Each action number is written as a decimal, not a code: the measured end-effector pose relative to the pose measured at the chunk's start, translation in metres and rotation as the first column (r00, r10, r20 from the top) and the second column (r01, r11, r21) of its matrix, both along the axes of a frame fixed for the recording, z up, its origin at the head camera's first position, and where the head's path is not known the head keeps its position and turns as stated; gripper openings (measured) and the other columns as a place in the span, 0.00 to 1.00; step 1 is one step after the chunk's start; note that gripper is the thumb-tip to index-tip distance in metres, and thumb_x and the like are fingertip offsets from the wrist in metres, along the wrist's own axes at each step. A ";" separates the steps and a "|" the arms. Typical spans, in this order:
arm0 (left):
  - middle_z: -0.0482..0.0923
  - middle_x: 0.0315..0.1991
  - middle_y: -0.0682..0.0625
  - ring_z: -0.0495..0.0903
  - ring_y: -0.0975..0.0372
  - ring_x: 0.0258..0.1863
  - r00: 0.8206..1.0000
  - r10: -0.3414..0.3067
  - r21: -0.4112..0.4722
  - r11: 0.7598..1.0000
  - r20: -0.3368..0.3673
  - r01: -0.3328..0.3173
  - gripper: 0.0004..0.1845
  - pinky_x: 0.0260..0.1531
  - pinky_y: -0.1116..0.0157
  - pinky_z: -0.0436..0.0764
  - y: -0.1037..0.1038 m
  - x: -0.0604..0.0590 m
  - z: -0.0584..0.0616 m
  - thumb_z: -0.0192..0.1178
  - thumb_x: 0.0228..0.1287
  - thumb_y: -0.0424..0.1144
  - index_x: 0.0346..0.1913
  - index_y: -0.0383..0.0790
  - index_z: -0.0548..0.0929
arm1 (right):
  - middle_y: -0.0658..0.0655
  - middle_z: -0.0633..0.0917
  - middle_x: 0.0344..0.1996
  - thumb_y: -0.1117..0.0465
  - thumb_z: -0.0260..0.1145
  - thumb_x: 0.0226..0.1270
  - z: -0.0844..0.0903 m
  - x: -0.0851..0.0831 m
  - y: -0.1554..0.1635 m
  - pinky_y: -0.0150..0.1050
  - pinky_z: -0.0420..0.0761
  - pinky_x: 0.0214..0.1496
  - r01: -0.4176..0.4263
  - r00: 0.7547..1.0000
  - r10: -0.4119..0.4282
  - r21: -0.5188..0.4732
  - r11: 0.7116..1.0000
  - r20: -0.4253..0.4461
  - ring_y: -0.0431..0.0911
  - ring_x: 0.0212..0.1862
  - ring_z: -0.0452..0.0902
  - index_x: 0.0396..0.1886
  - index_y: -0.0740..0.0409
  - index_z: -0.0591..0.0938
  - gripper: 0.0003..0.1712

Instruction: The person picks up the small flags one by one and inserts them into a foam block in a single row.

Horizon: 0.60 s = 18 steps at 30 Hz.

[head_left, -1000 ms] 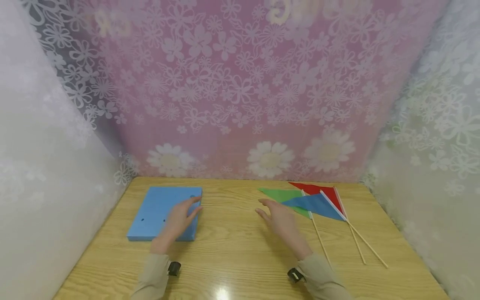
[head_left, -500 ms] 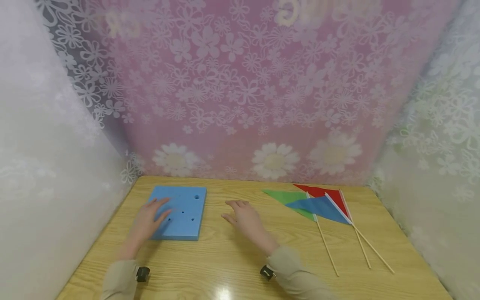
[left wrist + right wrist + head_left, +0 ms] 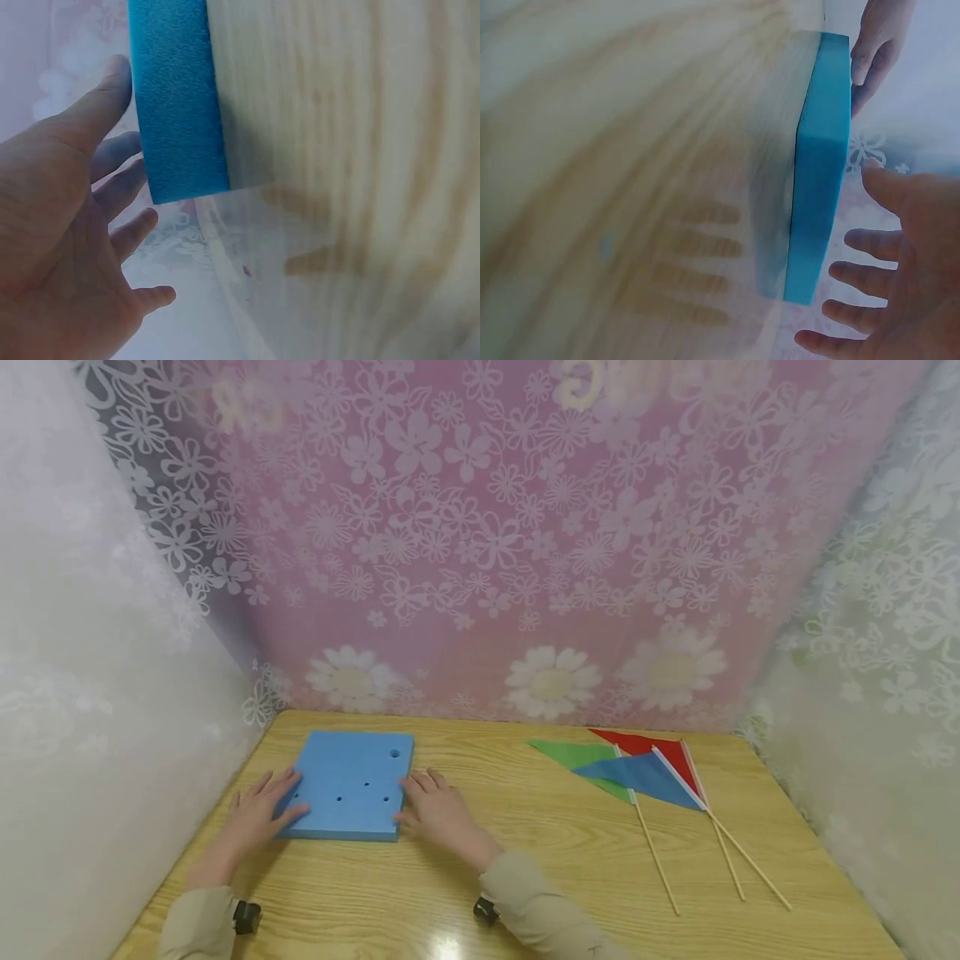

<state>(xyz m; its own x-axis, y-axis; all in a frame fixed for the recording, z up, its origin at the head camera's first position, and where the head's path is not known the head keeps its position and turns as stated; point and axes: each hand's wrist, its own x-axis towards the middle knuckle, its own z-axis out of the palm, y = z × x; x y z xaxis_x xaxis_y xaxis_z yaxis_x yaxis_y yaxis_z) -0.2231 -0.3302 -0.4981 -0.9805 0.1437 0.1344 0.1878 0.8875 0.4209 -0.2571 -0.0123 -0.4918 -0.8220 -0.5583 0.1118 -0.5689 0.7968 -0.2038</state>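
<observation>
One foam block [image 3: 348, 786], apparently three flags [image 3: 637, 771].

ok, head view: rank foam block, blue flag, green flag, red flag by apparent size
1. foam block, clearly largest.
2. blue flag, the most cloth showing.
3. green flag and red flag: both partly hidden under the blue one, so unranked; all three may be the same size.

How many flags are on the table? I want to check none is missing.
3, all at the right of the table: green flag leftmost, blue flag overlapping it, red flag behind. Their sticks point toward the near edge.
</observation>
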 end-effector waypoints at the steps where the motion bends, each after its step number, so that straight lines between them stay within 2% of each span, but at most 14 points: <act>1: 0.59 0.75 0.32 0.51 0.32 0.74 1.000 0.002 -0.004 1.000 0.007 -0.001 0.40 0.61 0.22 0.45 -0.001 0.000 -0.001 0.63 0.70 0.54 0.75 0.31 0.66 | 0.56 0.68 0.75 0.39 0.59 0.75 -0.001 0.000 -0.002 0.58 0.75 0.65 -0.006 1.000 0.006 0.003 1.000 0.008 0.59 0.76 0.61 0.76 0.50 0.69 0.37; 11: 0.60 0.75 0.32 0.53 0.33 0.74 1.000 0.018 -0.029 0.999 -0.003 -0.018 0.39 0.60 0.21 0.47 0.004 0.003 -0.001 0.64 0.69 0.53 0.74 0.31 0.68 | 0.53 0.61 0.79 0.36 0.53 0.76 -0.005 0.001 -0.006 0.61 0.70 0.70 -0.021 0.999 0.019 0.075 0.997 0.027 0.56 0.79 0.53 0.80 0.45 0.64 0.39; 18: 0.60 0.75 0.32 0.54 0.33 0.74 1.000 0.014 -0.042 0.999 0.000 -0.014 0.40 0.61 0.22 0.46 0.008 0.001 -0.002 0.62 0.71 0.56 0.74 0.31 0.67 | 0.50 0.57 0.81 0.36 0.50 0.78 -0.005 -0.001 0.000 0.63 0.63 0.73 -0.021 0.998 0.014 0.111 0.994 0.057 0.51 0.81 0.48 0.82 0.44 0.60 0.38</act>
